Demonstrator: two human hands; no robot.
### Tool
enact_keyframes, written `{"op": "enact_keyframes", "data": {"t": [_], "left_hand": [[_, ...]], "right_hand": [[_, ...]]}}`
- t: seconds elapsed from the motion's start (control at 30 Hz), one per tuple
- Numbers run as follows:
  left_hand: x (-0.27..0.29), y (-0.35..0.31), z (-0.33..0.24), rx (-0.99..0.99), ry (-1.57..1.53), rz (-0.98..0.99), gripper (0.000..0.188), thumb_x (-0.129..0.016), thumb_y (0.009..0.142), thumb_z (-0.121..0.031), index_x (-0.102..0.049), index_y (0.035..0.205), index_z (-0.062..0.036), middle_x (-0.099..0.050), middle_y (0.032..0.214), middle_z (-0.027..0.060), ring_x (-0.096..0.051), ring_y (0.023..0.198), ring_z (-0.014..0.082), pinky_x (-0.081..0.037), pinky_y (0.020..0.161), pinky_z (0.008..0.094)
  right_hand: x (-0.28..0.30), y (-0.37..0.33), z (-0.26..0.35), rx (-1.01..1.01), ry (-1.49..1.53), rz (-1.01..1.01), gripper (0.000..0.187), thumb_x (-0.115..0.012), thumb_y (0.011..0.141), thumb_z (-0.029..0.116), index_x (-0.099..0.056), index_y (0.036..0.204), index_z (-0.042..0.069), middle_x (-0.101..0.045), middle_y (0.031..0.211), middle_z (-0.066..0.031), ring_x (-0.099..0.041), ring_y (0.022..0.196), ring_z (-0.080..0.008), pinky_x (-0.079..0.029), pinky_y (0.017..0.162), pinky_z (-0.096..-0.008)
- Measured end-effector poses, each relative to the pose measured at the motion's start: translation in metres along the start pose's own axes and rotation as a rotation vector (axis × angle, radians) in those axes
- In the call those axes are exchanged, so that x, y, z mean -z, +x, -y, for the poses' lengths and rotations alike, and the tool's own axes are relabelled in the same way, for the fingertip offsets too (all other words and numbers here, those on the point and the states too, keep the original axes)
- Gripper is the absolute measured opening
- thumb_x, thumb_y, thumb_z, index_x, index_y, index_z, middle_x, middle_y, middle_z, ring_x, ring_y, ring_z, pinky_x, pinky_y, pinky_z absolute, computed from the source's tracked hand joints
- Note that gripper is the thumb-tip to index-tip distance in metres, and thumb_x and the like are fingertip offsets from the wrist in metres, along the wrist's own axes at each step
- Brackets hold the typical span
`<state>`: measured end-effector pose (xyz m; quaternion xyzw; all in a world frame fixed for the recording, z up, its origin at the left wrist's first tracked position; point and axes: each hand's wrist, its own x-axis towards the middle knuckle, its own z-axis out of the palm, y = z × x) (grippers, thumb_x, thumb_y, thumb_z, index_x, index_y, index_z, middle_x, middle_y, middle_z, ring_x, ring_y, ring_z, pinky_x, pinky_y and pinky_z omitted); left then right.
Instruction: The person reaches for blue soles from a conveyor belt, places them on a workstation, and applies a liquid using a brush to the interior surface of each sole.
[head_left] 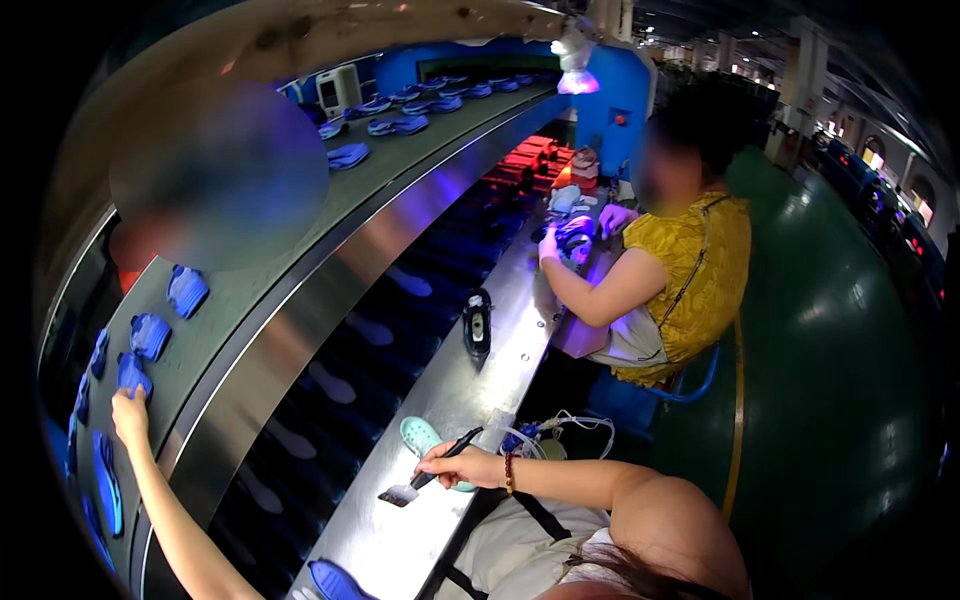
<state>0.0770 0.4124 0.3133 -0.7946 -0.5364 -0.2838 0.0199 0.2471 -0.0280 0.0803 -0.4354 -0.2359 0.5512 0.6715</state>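
Note:
On the upper conveyor belt at the left, my left hand (130,415) reaches out and closes its fingers on the near end of a blue shoe (133,374). My right hand (462,466) is closed round the handle of a flat brush (398,495). The brush's wide, pale-and-dark head points left, just over the metal worktop (375,515). Behind and partly under the right hand lies a mint-green clog (419,434) with holes in its top. A blue sole-shaped piece (335,578) lies at the worktop's near end, cut off by the picture's edge.
More blue shoes (186,290) and flat blue soles (108,485) ride the belt (250,225). Below it, a dark lower conveyor carries pale soles (330,382). A black shoe (477,322) stands farther along the worktop. A co-worker in yellow (690,270) sits beyond, handling a purple-lit shoe.

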Motion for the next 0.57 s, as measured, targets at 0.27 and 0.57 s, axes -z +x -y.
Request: {"op": "enact_keyframes", "data": {"t": [0.27,0.57], "left_hand": [[-0.003,0.000,-0.009,-0.398,-0.558,0.075,0.021,-0.058,0.080,-0.020,-0.053,0.074,-0.0005,-0.048,0.065,0.0006,-0.041,0.062,0.0071,-0.034,0.057,0.0223],[-0.010,-0.027,0.007,-0.520,-0.585,-0.208,0.015,-0.062,0.076,-0.016,-0.053,0.078,-0.0032,-0.056,0.106,0.0159,-0.049,0.102,0.0237,-0.031,0.093,0.0370]], "right_hand": [[0.002,0.003,-0.012,-0.033,0.080,-0.078,0.025,-0.054,0.084,0.023,-0.058,0.099,0.003,-0.053,0.067,0.0023,-0.049,0.056,-0.0031,-0.036,0.051,-0.0155],[0.003,0.008,-0.015,0.134,0.096,-0.079,0.022,-0.056,0.082,0.026,-0.060,0.092,0.006,-0.058,0.080,0.0001,-0.053,0.060,-0.0048,-0.036,0.049,-0.0166]]}}
